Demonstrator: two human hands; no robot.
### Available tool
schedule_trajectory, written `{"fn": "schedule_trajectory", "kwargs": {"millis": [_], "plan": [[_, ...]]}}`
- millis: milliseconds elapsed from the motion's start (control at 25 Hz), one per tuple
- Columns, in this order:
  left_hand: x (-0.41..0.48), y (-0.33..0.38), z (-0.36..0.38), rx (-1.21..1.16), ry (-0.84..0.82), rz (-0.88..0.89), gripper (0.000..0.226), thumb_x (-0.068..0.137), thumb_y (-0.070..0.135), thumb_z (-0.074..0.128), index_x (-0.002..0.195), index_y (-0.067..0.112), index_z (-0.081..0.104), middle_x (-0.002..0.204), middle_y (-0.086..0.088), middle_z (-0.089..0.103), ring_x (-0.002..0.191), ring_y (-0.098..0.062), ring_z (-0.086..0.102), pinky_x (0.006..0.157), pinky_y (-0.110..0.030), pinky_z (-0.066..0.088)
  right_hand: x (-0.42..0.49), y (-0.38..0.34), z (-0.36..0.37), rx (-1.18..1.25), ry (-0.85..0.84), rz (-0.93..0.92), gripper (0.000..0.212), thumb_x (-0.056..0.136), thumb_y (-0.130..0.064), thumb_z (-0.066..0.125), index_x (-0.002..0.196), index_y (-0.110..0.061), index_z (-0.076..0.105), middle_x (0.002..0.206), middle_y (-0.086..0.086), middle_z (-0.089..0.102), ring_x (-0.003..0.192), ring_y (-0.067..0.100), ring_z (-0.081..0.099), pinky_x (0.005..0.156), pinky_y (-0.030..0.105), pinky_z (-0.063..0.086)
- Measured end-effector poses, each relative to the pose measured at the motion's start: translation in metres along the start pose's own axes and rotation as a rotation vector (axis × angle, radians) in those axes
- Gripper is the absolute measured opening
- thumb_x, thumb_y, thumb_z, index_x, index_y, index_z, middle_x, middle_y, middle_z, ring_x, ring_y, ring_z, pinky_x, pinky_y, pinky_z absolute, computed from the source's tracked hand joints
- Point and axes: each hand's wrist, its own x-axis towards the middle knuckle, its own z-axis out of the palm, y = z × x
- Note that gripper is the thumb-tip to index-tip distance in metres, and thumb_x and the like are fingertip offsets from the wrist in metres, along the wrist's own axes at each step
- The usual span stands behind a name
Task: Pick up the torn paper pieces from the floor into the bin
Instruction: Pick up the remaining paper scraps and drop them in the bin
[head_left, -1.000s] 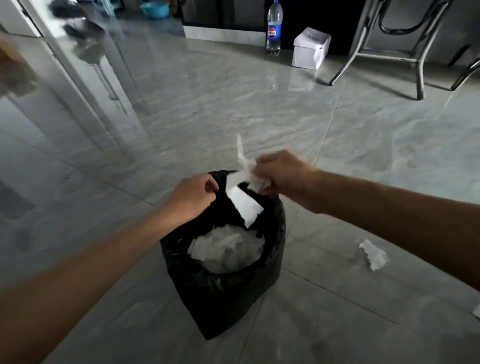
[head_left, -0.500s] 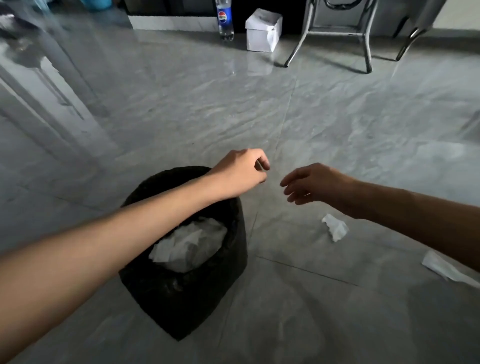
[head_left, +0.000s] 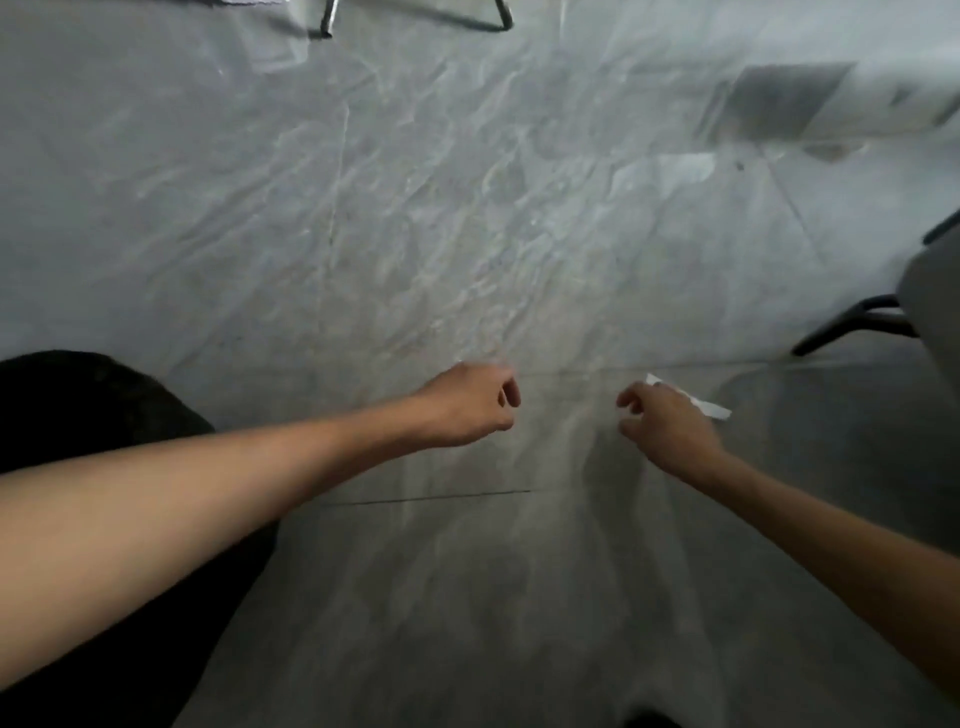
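A grey marble-patterned tiled floor fills the view, its pale veins glossy and its grout lines crossing near the middle. At the far edge, thin metal chair legs rest on the tiles. At the right edge a dark chair leg slants down to the floor. A dark rectangular reflection shows toward the far right corner.

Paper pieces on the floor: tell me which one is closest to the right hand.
The white strip partly hidden behind the right hand. The other paper piece lies much farther away.
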Motion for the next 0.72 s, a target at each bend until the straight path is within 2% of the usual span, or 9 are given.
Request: {"fn": "schedule_trajectory", "kwargs": {"millis": [80, 160, 280, 400, 480, 600, 720], "plan": [[0.016, -0.001, 0.023, 0.065, 0.005, -0.008, 0.030, 0.079, 0.020, 0.060, 0.109, 0.021, 0.060, 0.114, -0.006, 0.062, 0.102, -0.023, 0.058, 0.088, -0.035, 0.049, 0.017, 0.029, -0.005, -0.064, 0.101, 0.089, 0.048, 0.080, -0.027, 0.064, 0.126, -0.020, 0.051, 0.125, 0.017, 0.051, 0.116, 0.039, 0.048, 0.090, 0.046, 0.044], [0.030, -0.005, 0.033, 0.119, 0.084, -0.033, 0.038, 0.077, 0.024, 0.059, 0.114, 0.025, 0.056, 0.122, -0.006, 0.055, 0.108, -0.028, 0.056, 0.090, -0.036, 0.048, 0.030, 0.047, -0.003, -0.090, 0.072, 0.143, 0.054, 0.081, -0.031, 0.064, 0.131, -0.022, 0.045, 0.129, 0.020, 0.046, 0.118, 0.043, 0.044, 0.092, 0.049, 0.043], [0.053, -0.020, 0.037, 0.173, 0.227, -0.133, 0.047, 0.078, 0.032, 0.060, 0.123, 0.029, 0.049, 0.128, -0.007, 0.048, 0.110, -0.032, 0.054, 0.086, -0.039, 0.046, 0.034, 0.049, 0.015, -0.086, 0.062, 0.027, 0.030, 0.082, -0.019, 0.059, 0.112, -0.017, 0.058, 0.115, 0.019, 0.056, 0.106, 0.040, 0.053, 0.083, 0.044, 0.046], [0.068, -0.041, 0.045, 0.280, 0.219, -0.224, 0.048, 0.083, 0.037, 0.057, 0.129, 0.031, 0.043, 0.128, -0.010, 0.044, 0.109, -0.035, 0.053, 0.083, -0.041, 0.046, 0.033, 0.033, 0.028, 0.090, -0.007, -0.128, 0.017, 0.075, -0.007, 0.061, 0.090, -0.011, 0.068, 0.094, 0.015, 0.067, 0.089, 0.033, 0.064, 0.073, 0.035, 0.046], [0.072, -0.054, 0.052, 0.307, 0.221, -0.211, 0.038, 0.085, 0.034, 0.056, 0.122, 0.027, 0.048, 0.122, -0.012, 0.046, 0.106, -0.036, 0.053, 0.079, -0.040, 0.045, 0.031, 0.020, 0.030, 0.181, 0.001, -0.149, 0.014, 0.074, -0.009, 0.064, 0.085, -0.014, 0.070, 0.085, 0.008, 0.071, 0.080, 0.024, 0.065, 0.066, 0.027, 0.043], [0.073, -0.064, 0.057, 0.289, 0.273, -0.122, 0.017, 0.086, 0.024, 0.057, 0.099, 0.014, 0.056, 0.105, -0.016, 0.056, 0.093, -0.038, 0.059, 0.066, -0.036, 0.041, 0.024, 0.004, 0.028, 0.297, 0.018, -0.135, 0.009, 0.076, -0.012, 0.067, 0.079, -0.020, 0.069, 0.074, -0.002, 0.069, 0.064, 0.009, 0.060, 0.056, 0.015, 0.039], [0.064, -0.058, 0.045, 0.176, 0.197, -0.088, 0.012, 0.080, 0.012, 0.059, 0.089, 0.010, 0.065, 0.099, -0.019, 0.069, 0.091, -0.036, 0.064, 0.072, -0.038, 0.050, 0.016, -0.010, 0.026, 0.410, -0.074, -0.078, 0.015, 0.078, -0.009, 0.065, 0.071, -0.022, 0.064, 0.063, -0.002, 0.067, 0.045, -0.001, 0.057, 0.049, 0.013, 0.045]]}}
